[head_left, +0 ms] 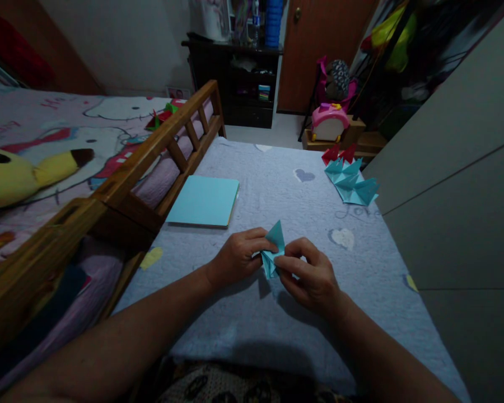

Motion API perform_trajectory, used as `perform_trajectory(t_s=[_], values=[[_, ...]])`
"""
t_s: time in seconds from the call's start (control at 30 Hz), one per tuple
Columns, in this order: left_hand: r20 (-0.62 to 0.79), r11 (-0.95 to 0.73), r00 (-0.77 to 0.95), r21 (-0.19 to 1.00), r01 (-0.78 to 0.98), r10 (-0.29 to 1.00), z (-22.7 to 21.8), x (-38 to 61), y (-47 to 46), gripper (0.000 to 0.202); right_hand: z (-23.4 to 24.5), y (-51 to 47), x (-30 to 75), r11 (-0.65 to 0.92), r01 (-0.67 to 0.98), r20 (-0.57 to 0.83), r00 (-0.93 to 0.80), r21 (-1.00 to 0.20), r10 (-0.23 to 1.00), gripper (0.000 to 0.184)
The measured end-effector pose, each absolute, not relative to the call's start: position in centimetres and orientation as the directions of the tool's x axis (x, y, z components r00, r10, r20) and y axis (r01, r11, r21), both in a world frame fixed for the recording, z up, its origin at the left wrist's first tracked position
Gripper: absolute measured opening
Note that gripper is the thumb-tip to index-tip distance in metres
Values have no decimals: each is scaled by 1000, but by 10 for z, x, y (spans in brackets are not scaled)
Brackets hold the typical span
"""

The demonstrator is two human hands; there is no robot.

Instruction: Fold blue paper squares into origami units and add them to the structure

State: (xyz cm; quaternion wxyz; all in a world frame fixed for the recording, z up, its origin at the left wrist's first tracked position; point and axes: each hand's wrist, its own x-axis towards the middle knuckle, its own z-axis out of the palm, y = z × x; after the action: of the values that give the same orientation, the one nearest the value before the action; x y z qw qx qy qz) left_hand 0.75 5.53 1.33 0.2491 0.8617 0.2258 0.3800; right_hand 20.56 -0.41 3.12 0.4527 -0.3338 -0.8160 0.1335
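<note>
A small folded piece of teal paper (pixel 274 246) is pinched between both hands above a mattress covered with a grey-blue sheet (pixel 277 313). My left hand (pixel 237 256) closes on the paper's left side, fingers curled over it. My right hand (pixel 309 277) grips its right side with thumb and fingers pressed together. A pointed flap of the paper sticks up between the hands. A stack of square teal paper sheets (pixel 204 201) lies flat to the left, beyond my left hand.
Several finished teal folded pieces (pixel 351 182) with two red ones (pixel 338 153) lie at the far right of the sheet. A wooden bed rail (pixel 151 157) runs along the left, a grey cabinet wall (pixel 457 184) along the right. Toys and a dark shelf stand behind.
</note>
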Motion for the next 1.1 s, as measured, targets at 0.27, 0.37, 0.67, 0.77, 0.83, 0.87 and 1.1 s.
perform_trajectory(t_s=[0.27,0.37,0.67,0.77,0.83,0.87,1.1], values=[[550,-765,588,612,199,593,13,5,55,17,30,6,215,369,298,383,-12,-880,924,7],[547,-764,589,614,199,594,14,5,55,17,25,12,217,92,186,84,-53,-978,995,11],[552,-773,606,609,176,573,13,4,55,14,20,18,212,-30,180,-60,-166,-983,984,14],[550,-771,614,617,157,566,13,5,54,13,20,19,213,-23,214,-60,-167,-977,984,10],[543,-758,611,635,150,576,14,6,54,14,22,18,214,-11,237,-56,-181,-972,982,8],[540,-749,607,646,145,583,14,7,53,14,23,18,214,-5,244,-53,-190,-970,980,7],[508,-698,584,701,148,633,16,6,54,11,22,17,222,43,272,-11,-194,-961,981,2]])
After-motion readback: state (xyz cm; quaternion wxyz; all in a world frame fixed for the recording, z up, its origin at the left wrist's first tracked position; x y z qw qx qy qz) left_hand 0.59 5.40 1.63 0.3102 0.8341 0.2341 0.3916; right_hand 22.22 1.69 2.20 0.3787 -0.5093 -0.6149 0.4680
